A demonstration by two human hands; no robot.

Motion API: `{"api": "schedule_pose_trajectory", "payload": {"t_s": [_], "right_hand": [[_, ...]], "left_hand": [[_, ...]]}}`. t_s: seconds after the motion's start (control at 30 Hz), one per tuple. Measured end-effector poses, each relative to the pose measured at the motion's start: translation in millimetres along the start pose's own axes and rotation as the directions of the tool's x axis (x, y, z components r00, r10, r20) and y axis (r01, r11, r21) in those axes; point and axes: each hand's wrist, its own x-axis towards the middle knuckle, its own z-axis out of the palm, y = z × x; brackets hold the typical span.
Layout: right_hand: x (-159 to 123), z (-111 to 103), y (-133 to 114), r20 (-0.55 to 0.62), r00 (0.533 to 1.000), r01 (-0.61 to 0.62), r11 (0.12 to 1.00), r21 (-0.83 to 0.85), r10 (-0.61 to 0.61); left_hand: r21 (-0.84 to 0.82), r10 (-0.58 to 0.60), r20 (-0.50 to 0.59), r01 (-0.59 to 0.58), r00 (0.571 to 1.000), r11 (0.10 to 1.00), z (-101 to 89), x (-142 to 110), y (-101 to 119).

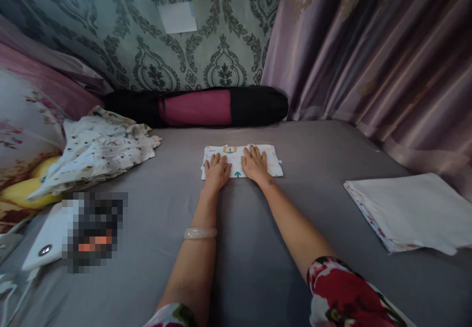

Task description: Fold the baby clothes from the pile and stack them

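A white printed cloth, folded into a flat rectangle, lies on the grey bed sheet in front of me. My left hand rests flat on its left part with the fingers spread. On its right part lies my right hand, also flat and palm down, fingers apart. Between the hands, a yellowish figure and a small green arrow-like print show on the cloth. A small tag sticks out at its right edge. Whatever is under my palms is hidden.
To the left are a crumpled spotted cloth, a yellow cushion and a white device with cables beside a blurred patch. A folded white cloth lies right. A black and maroon roll lines the wall; curtains hang right.
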Motion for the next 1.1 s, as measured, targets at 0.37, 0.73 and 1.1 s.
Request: {"api": "schedule_pose_trajectory", "payload": {"t_s": [0.37,0.73,1.1], "right_hand": [[1.8,-8.1,24.7,0.002,0.992,-0.125,0.992,-0.006,0.125],[7.0,-13.6,31.2,0.079,0.987,-0.144,0.989,0.029,0.141],[3.3,-7.0,59.1,-0.014,0.982,-0.19,0.982,-0.02,0.189]], "left_hand": [[-0.028,0.049,-0.098,-0.052,0.994,0.998,6.5,2.5,-7.9],[-0.02,0.051,-0.096,-0.053,0.994,0.998,9.6,3.3,-10.5],[0.036,0.017,-0.09,-0.014,0.996,0.999,9.9,4.8,-10.8]]}}
